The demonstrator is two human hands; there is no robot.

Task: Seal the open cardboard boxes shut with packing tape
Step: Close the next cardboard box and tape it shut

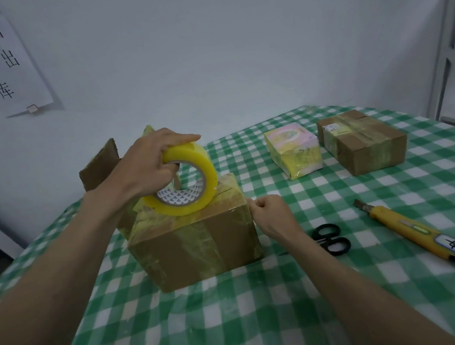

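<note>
I see the box [194, 240] sitting mid-bench, toward the bench's [264, 323] left edge, with open cloth all along the near edge. Scissors [330, 238] and a knife [420, 232] lie to its right; two wrapped parcels sit near the far edge. My left hand [147, 166] grips the tape roll [191, 181], resting on the box top. My right hand [271, 212], fingers curled, pinches at the box's upper right corner.
</note>
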